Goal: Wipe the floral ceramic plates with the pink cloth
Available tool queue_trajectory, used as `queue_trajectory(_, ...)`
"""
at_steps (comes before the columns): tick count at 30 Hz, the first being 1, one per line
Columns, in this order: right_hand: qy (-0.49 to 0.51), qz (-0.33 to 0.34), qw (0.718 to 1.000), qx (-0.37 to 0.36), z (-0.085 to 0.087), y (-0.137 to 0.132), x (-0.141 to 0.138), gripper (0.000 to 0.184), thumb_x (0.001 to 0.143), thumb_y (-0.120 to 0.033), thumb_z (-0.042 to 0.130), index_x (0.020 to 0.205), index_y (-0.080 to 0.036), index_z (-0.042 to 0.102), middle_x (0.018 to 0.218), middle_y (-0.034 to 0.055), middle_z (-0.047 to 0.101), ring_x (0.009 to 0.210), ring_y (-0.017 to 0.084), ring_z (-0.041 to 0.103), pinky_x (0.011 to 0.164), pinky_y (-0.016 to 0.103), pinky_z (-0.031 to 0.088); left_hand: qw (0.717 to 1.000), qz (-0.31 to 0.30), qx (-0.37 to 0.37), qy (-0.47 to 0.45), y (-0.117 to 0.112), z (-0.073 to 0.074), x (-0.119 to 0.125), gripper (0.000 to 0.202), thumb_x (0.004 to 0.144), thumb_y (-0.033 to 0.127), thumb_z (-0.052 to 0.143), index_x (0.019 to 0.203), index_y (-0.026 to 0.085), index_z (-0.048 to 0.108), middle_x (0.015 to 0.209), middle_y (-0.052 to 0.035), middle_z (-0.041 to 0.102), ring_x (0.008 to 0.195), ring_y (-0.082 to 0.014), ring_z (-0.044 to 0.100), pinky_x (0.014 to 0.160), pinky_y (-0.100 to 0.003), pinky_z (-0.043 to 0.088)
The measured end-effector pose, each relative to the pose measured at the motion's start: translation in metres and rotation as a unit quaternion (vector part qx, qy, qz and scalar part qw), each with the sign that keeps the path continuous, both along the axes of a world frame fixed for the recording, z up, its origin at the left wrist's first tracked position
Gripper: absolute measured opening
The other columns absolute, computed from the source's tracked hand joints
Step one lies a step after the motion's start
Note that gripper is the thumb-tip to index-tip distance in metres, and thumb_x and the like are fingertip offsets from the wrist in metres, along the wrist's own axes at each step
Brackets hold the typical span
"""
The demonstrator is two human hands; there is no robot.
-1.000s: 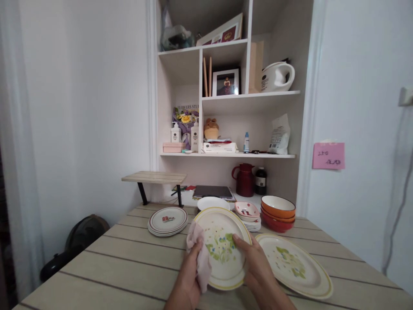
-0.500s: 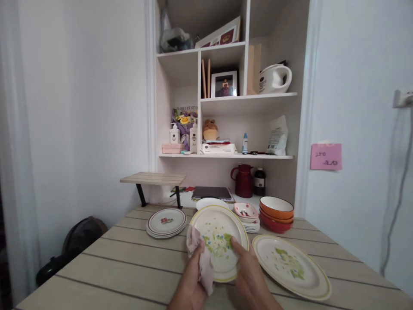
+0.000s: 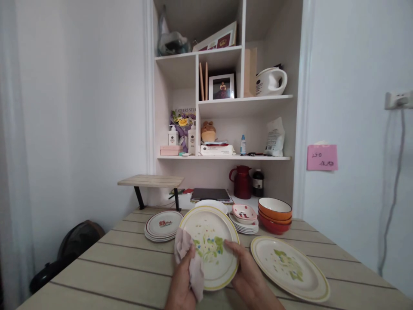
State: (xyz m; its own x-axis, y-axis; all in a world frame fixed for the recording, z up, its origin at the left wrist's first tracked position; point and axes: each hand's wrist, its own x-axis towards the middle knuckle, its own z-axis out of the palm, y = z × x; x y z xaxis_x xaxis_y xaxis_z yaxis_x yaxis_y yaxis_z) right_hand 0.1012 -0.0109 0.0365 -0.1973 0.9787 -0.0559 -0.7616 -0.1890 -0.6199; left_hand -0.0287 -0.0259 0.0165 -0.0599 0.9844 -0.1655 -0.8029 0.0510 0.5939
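A cream plate point(image 3: 209, 221) with a yellow rim and a green leaf pattern is held up, tilted, above the table. My left hand point(image 3: 184, 275) grips its left edge through a pinkish-grey cloth point(image 3: 195, 275), thumb on the front. On the right edge my right hand point(image 3: 247, 269) is closed, its thumb on the plate's face and its fingers partly hidden behind. Just right of that hand, a larger oval plate point(image 3: 311, 275) with the same pattern lies flat on the table.
On the wooden table point(image 3: 129, 269) stand stacked red-rimmed plates point(image 3: 164, 224), small dishes point(image 3: 244, 214) on saucers, orange and red bowls point(image 3: 275, 211), and a white plate point(image 3: 211, 204). A small raised stand point(image 3: 151, 181) is at back left. Behind are a red jug point(image 3: 241, 183) and shelves point(image 3: 245, 102).
The held plate, the cloth and both hands have shifted a little left and slightly down in view. Both hands still grip the plate. The camera view has also shifted slightly.
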Motion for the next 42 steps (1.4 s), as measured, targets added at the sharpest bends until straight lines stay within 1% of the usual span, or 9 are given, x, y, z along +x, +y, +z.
queue_trajectory(2,0.008,0.008,1.000,0.008,0.006,-0.001,0.006,0.038,0.067,-0.022,0.073,0.103,-0.012,0.065,0.084,0.0097,0.076,0.075,0.024,0.071,0.078,0.038,0.054,1.000,0.009,0.005,0.012,-0.001,0.002,-0.002,0.053,0.073,0.025,0.072,0.124,0.016,0.058,0.115,-0.0136,0.070,0.107,-0.0300,0.065,0.092,-0.044,0.052)
queue_trajectory(6,0.007,0.031,0.998,0.060,0.016,-0.004,0.015,0.059,0.069,-0.020,0.071,0.126,-0.018,0.054,0.096,0.0088,0.075,0.083,0.025,0.071,0.082,0.040,0.053,0.999,0.011,0.025,0.022,-0.003,0.005,-0.006,0.060,0.071,0.024,0.074,0.128,0.019,0.054,0.118,-0.0136,0.069,0.109,-0.0303,0.064,0.094,-0.044,0.051)
queue_trajectory(12,-0.048,0.032,0.995,0.082,0.014,0.001,0.021,0.080,0.066,-0.010,0.067,0.139,-0.021,0.038,0.096,0.0096,0.075,0.080,0.027,0.071,0.078,0.043,0.054,0.997,0.034,0.046,0.047,-0.002,0.006,-0.007,0.075,0.066,0.019,0.079,0.134,0.023,0.048,0.124,-0.0128,0.066,0.113,-0.0291,0.062,0.097,-0.040,0.049)
queue_trajectory(16,-0.069,0.038,0.993,0.092,0.015,0.003,0.024,0.084,0.067,-0.010,0.067,0.142,-0.020,0.033,0.094,0.0104,0.075,0.080,0.027,0.071,0.078,0.043,0.055,0.996,0.040,0.054,0.052,-0.003,0.006,-0.008,0.076,0.065,0.018,0.079,0.134,0.019,0.048,0.123,-0.0153,0.066,0.115,-0.0299,0.060,0.098,-0.041,0.048)
queue_trajectory(22,-0.112,0.027,0.988,0.100,0.025,-0.002,0.038,0.080,0.076,-0.024,0.069,0.144,-0.031,0.028,0.100,0.0076,0.074,0.085,0.026,0.071,0.078,0.043,0.055,0.993,0.013,0.070,0.089,-0.001,0.001,-0.008,0.071,0.067,0.021,0.079,0.132,0.018,0.050,0.121,-0.0159,0.067,0.118,-0.0292,0.058,0.100,-0.039,0.046)
queue_trajectory(25,-0.113,0.039,0.988,0.094,0.026,-0.001,0.044,0.081,0.076,-0.024,0.070,0.145,-0.029,0.027,0.098,0.0082,0.075,0.084,0.026,0.071,0.080,0.045,0.054,0.992,0.004,0.069,0.106,0.001,-0.003,-0.008,0.071,0.068,0.022,0.079,0.132,0.016,0.049,0.121,-0.0168,0.066,0.120,-0.0285,0.057,0.101,-0.038,0.045)
queue_trajectory(30,-0.097,0.101,0.985,0.097,0.023,0.001,0.047,0.071,0.076,-0.020,0.070,0.139,-0.018,0.038,0.097,0.0126,0.075,0.084,0.026,0.072,0.084,0.045,0.053,0.991,-0.003,0.084,0.104,-0.001,-0.002,-0.009,0.082,0.067,0.020,0.080,0.139,0.020,0.041,0.126,-0.0155,0.064,0.122,-0.0266,0.055,0.102,-0.036,0.044)
queue_trajectory(35,-0.115,0.100,0.986,0.075,0.021,0.001,0.046,0.050,0.073,-0.023,0.073,0.119,-0.011,0.057,0.088,0.0142,0.076,0.078,0.028,0.072,0.082,0.046,0.054,0.990,-0.019,0.091,0.106,-0.005,0.004,-0.010,0.080,0.066,0.019,0.080,0.137,0.020,0.045,0.126,-0.0154,0.064,0.121,-0.0290,0.056,0.103,-0.039,0.043)
queue_trajectory(42,-0.112,0.064,0.989,0.070,0.014,0.009,0.041,0.047,0.070,-0.019,0.073,0.114,-0.012,0.060,0.081,0.0127,0.076,0.072,0.028,0.073,0.080,0.048,0.055,0.992,-0.037,0.066,0.102,-0.002,0.003,-0.010,0.069,0.072,0.034,0.075,0.134,0.020,0.049,0.127,-0.0145,0.063,0.122,-0.0294,0.055,0.103,-0.041,0.043)
